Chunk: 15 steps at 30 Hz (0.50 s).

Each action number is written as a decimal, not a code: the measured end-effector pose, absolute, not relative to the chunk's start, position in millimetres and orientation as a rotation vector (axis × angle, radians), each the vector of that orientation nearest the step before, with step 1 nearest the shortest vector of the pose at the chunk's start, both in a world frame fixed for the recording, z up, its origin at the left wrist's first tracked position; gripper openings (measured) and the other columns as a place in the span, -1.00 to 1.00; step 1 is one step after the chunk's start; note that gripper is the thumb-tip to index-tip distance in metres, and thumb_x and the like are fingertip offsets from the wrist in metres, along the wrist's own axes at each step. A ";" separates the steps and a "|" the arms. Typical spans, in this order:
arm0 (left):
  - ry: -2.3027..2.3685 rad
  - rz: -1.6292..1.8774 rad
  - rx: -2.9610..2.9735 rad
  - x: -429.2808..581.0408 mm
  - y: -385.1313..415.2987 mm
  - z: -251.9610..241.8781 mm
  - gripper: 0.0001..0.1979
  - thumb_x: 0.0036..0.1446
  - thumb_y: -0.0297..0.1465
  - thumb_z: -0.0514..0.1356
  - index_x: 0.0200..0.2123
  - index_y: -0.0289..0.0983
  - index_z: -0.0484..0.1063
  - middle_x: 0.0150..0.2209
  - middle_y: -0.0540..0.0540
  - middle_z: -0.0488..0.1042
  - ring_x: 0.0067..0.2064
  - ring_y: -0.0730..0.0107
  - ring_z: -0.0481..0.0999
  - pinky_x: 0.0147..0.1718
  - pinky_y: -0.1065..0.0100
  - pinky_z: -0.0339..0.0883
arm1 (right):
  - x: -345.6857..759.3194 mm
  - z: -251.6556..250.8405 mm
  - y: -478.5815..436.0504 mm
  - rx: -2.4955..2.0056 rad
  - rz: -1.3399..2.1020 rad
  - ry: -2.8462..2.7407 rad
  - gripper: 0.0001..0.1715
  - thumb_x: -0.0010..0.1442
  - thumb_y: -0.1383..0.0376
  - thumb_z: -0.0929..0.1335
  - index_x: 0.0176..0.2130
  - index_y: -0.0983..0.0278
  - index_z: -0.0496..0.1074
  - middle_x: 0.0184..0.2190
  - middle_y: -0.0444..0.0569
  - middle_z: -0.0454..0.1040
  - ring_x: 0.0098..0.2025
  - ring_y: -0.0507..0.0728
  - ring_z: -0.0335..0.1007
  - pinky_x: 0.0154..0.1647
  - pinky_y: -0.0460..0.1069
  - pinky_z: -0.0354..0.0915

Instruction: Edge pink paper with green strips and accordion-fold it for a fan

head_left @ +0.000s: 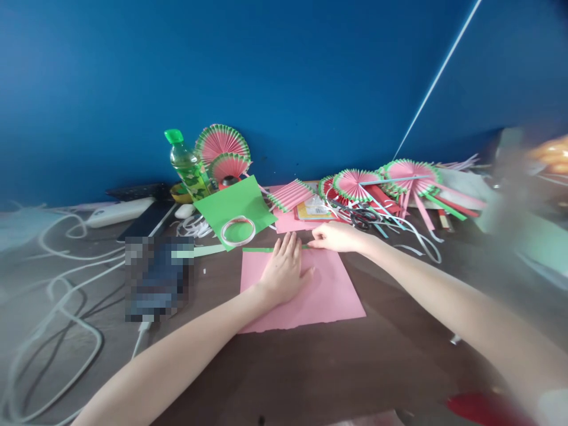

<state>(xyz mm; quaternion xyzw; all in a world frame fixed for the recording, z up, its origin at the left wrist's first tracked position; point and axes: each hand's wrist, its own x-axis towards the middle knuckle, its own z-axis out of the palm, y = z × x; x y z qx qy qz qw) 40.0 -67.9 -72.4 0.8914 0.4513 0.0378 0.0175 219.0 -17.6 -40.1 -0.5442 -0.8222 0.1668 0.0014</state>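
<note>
A sheet of pink paper (328, 296) lies flat on the brown table, with a narrow green strip (257, 249) along its far edge. My left hand (286, 269) rests flat on the sheet, fingers stretched toward that edge. At the far right corner, my right hand (335, 238) is closed, its fingertips pressed at the green strip; whether they pinch the strip or only press on it is hidden. Just beyond the sheet's left corner lies green paper (235, 204) with a roll of tape (238, 231) on top.
Pleated pink-and-green paper fans (357, 182) lie along the blue wall, near scissors (366, 218) and paper strips. A green-capped bottle (186, 163) stands at the back left. Nearer on the left are a blurred-out phone-like device (160, 278), white cables (84, 331) and a power strip (119, 212).
</note>
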 end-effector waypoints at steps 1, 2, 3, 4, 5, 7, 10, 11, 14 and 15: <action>1.401 0.118 2.771 40.3 -68.3 -72.0 -0.30 0.18 -0.15 -0.11 0.20 -0.60 0.00 0.27 -0.42 -0.08 0.31 0.01 -0.20 0.23 0.02 -0.17 | 218.6 -40.4 -19.5 -1.723 0.516 -2.553 -0.56 0.09 0.02 0.26 -0.61 0.26 0.16 -0.65 -0.19 0.25 -0.59 -0.03 0.11 -0.54 -0.11 -0.11; 1.408 0.120 2.769 40.5 -68.9 -71.5 -0.31 0.18 -0.15 -0.11 0.21 -0.58 -0.01 0.27 -0.41 -0.07 0.31 0.02 -0.19 0.23 0.01 -0.17 | 218.0 -41.1 -21.3 -1.734 0.511 -2.524 -0.56 0.10 0.02 0.26 -0.60 0.26 0.16 -0.64 -0.19 0.26 -0.58 -0.03 0.13 -0.54 -0.11 -0.10; 1.421 0.123 2.764 40.7 -69.5 -70.7 -0.31 0.18 -0.15 -0.11 0.21 -0.57 -0.01 0.27 -0.39 -0.06 0.31 0.02 -0.19 0.23 -0.01 -0.17 | 217.6 -42.2 -23.1 -1.744 0.509 -2.497 -0.56 0.10 0.02 0.25 -0.60 0.26 0.16 -0.63 -0.19 0.27 -0.56 -0.02 0.14 -0.53 -0.11 -0.09; 1.436 0.126 2.757 40.9 -70.3 -69.7 -0.32 0.18 -0.15 -0.10 0.22 -0.54 -0.02 0.28 -0.38 -0.06 0.31 0.02 -0.18 0.22 -0.03 -0.17 | 217.2 -43.3 -24.8 -1.758 0.508 -2.468 -0.57 0.10 0.02 0.25 -0.60 0.26 0.16 -0.62 -0.18 0.28 -0.55 -0.02 0.16 -0.52 -0.11 -0.08; 1.451 0.127 2.747 40.7 -71.1 -68.3 -0.32 0.18 -0.16 -0.10 0.23 -0.52 -0.03 0.28 -0.36 -0.06 0.31 0.02 -0.18 0.22 -0.06 -0.18 | 216.8 -44.3 -26.4 -1.772 0.512 -2.439 -0.57 0.10 0.03 0.25 -0.59 0.26 0.16 -0.61 -0.17 0.30 -0.53 -0.01 0.18 -0.52 -0.11 -0.07; 1.473 0.110 2.720 39.0 -72.9 -65.1 -0.33 0.18 -0.17 -0.10 0.25 -0.47 -0.06 0.29 -0.30 -0.09 0.31 0.00 -0.19 0.20 -0.12 -0.18 | 216.1 -45.5 -29.5 -1.798 0.522 -2.383 -0.58 0.11 0.04 0.24 -0.59 0.26 0.17 -0.58 -0.16 0.33 -0.50 0.00 0.21 -0.51 -0.11 -0.05; 1.508 0.066 2.676 29.7 -75.9 -62.3 -0.35 0.20 -0.18 -0.12 0.26 -0.42 -0.08 0.30 -0.22 -0.12 0.31 -0.04 -0.22 0.19 -0.17 -0.19 | 214.3 -45.3 -34.3 -1.827 0.527 -2.313 -0.61 0.11 0.05 0.23 -0.57 0.26 0.18 -0.54 -0.15 0.36 -0.47 0.01 0.25 -0.49 -0.11 -0.03; 1.522 0.066 2.671 24.8 -76.9 -62.6 -0.36 0.20 -0.18 -0.12 0.26 -0.41 -0.07 0.30 -0.22 -0.12 0.31 -0.04 -0.22 0.19 -0.16 -0.19 | 213.6 -45.3 -35.9 -1.834 0.528 -2.300 -0.61 0.11 0.06 0.22 -0.57 0.25 0.19 -0.53 -0.15 0.37 -0.46 0.01 0.26 -0.48 -0.11 -0.03; 1.536 0.128 2.698 9.3 -79.9 -66.2 -0.38 0.21 -0.20 -0.11 0.24 -0.45 -0.03 0.29 -0.29 -0.08 0.30 0.06 -0.16 0.21 0.01 -0.09 | 212.5 -48.3 -41.3 -1.825 0.456 -2.279 -0.61 0.14 0.07 0.21 -0.57 0.25 0.21 -0.52 -0.12 0.39 -0.43 0.04 0.29 -0.47 -0.10 -0.02; 1.547 0.159 2.704 5.3 -81.0 -67.6 -0.38 0.21 -0.20 -0.12 0.24 -0.46 -0.02 0.28 -0.32 -0.07 0.30 0.09 -0.15 0.21 0.05 -0.06 | 212.9 -50.3 -43.6 -1.812 0.402 -2.272 -0.63 0.15 0.08 0.20 -0.56 0.24 0.22 -0.52 -0.11 0.40 -0.42 0.05 0.29 -0.47 -0.10 -0.03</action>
